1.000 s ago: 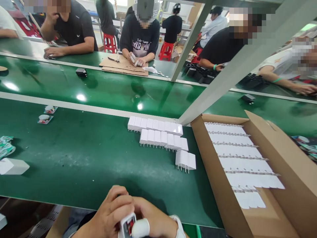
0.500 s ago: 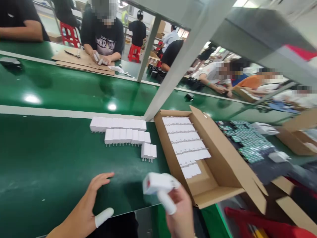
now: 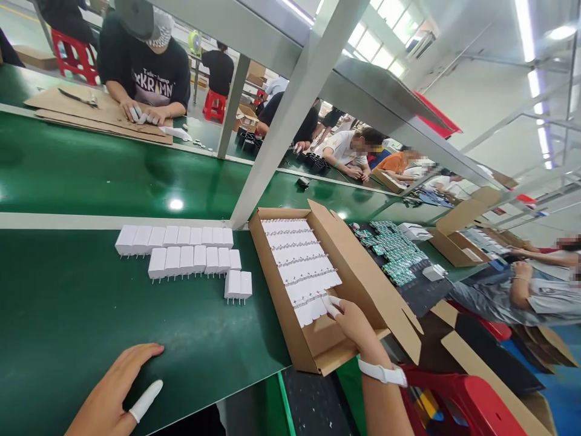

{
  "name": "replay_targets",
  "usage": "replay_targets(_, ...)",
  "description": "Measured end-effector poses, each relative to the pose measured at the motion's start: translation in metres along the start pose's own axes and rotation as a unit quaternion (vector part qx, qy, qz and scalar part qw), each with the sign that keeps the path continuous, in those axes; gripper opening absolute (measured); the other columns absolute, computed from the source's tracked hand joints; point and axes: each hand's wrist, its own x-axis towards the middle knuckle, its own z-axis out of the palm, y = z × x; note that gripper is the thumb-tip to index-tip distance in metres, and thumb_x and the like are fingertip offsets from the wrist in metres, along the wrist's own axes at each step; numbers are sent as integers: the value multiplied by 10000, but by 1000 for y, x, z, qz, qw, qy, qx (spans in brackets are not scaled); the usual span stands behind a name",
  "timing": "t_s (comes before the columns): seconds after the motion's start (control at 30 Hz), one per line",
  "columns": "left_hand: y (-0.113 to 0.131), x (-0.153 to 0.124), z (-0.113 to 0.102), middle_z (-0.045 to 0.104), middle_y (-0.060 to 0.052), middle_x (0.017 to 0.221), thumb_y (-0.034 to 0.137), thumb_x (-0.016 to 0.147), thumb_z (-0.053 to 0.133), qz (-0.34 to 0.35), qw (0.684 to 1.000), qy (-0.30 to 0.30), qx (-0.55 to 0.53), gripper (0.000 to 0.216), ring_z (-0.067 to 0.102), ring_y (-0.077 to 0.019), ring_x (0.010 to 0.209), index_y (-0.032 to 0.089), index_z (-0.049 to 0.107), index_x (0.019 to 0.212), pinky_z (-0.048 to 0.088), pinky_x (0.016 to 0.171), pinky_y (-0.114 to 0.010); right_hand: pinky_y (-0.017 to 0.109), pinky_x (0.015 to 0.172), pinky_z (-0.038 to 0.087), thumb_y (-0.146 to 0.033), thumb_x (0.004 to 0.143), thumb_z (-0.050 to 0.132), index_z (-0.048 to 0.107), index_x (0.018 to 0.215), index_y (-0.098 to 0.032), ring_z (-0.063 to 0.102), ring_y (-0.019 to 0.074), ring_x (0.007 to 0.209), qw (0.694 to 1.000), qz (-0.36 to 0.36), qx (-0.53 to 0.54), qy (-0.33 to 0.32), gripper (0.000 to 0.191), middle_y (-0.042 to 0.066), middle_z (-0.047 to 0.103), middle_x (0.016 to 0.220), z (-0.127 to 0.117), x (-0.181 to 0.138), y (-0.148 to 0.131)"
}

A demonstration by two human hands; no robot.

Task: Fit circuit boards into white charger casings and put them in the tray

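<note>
Two bare hands: the left hand (image 3: 113,393) lies flat and empty on the green table (image 3: 68,315), while the right hand (image 3: 356,327) pinches a white charger (image 3: 314,310) in the near row inside the cardboard box (image 3: 363,281), where a careless nudge might topple the neighbouring rows (image 3: 295,248).

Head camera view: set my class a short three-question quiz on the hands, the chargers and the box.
1. True or false: the right hand reaches into the cardboard box.
2. The left hand lies on: A) the green table, B) the box, C) a red stool.
3. Fill in: the nearest row of white chargers on the table holds ___.
Key: 1 true; 2 A; 3 two.
</note>
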Motion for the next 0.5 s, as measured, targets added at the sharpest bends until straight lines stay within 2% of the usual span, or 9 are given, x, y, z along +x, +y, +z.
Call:
replay_targets(0.1,2,1,1,657,-39,1146,396,878,431,5,1000,27,1,309,653,-244,1040,317,563,1146,583,845,-411,305,756,506,-191,727,439,698,827,-118,671,249,835,999,-36,6,-32,287,104,728,859,-7,-2,4)
replay_targets(0.2,4,2,5,658,-24,1133,356,889,423,16,999,45,-2,274,631,-232,1066,331,556,1128,561,884,-413,449,842,485,-144,705,416,672,927,-61,645,328,923,999,-36,-24,25,348,212,688,946,-7,-9,-5)
replay_targets(0.27,1,4,8,670,-22,1115,315,872,467,52,998,45,3,261,632,-220,1066,322,555,1118,555,893,-371,507,933,433,-152,730,428,602,1113,-28,578,356,1076,995,-58,-32,77,438,264,613,1127,5,-13,-28)
replay_targets(0.33,-4,7,8,684,-25,1089,280,849,513,108,993,41,10,269,648,-204,1035,312,556,1112,561,873,-314,487,1026,384,-195,793,444,497,1279,-62,484,321,1220,985,-143,-25,89,507,231,513,1306,27,-16,-64)
replay_targets(0.43,-6,13,6,696,-33,1064,248,829,552,154,987,43,-3,269,660,-192,1001,299,562,1093,561,850,-273,441,1097,340,-134,777,477,426,1355,-84,391,277,1316,958,-281,-57,29,583,179,436,1407,62,-15,-119)
replay_targets(0.5,0,16,3,701,-40,1052,230,831,558,140,988,43,-42,244,650,-196,1010,292,585,1065,543,879,-285,428,1102,342,-46,723,461,457,1328,-75,403,276,1310,948,-304,-94,-2,605,175,458,1390,75,-11,-140)
